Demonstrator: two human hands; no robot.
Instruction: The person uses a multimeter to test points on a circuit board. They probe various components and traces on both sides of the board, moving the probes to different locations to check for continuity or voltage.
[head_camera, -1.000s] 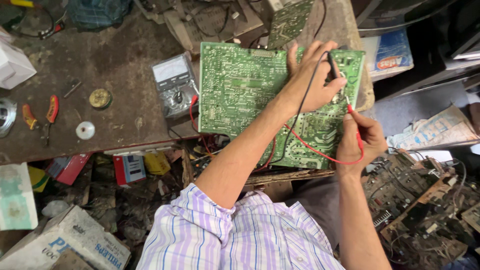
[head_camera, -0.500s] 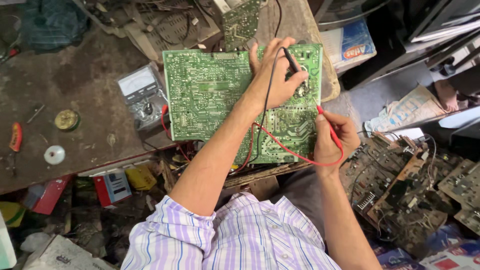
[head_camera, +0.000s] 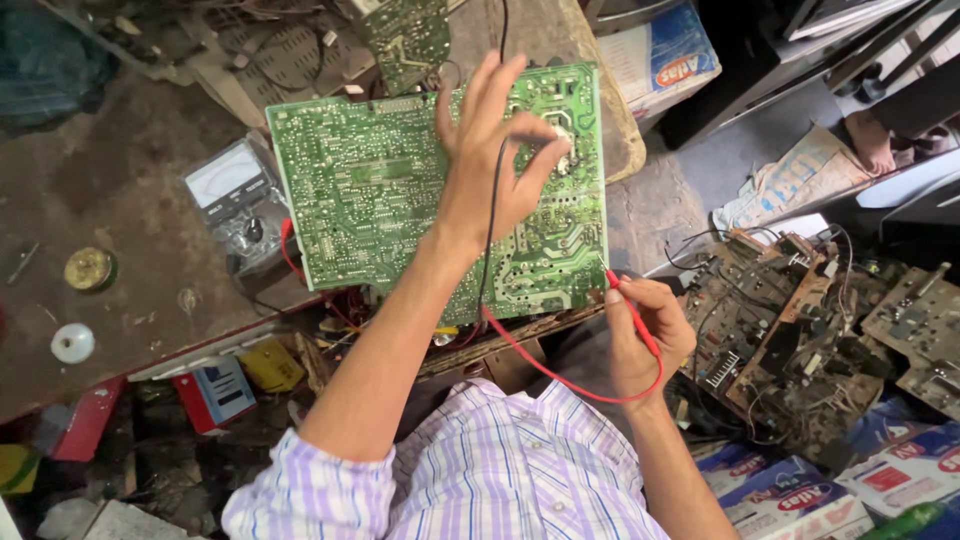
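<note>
Electronics repair workshop, cluttered and well worn. Evidence: stained, dusty workbench (head_camera: 120, 230) carrying 1 large green circuit board (head_camera: 380, 190), solder side up; 1 analogue multimeter (head_camera: 235, 200) just beside it, with red lead (head_camera: 560, 375) and black lead (head_camera: 492, 215) running from it. A smaller green board (head_camera: 405, 35) lies among wires at the bench's far edge. Floor at right holds a heap of stripped circuit boards and chassis parts (head_camera: 790, 330). Cardboard boxes (head_camera: 900, 470), loose papers (head_camera: 790, 180) and scraps under the bench (head_camera: 215, 390).
</note>
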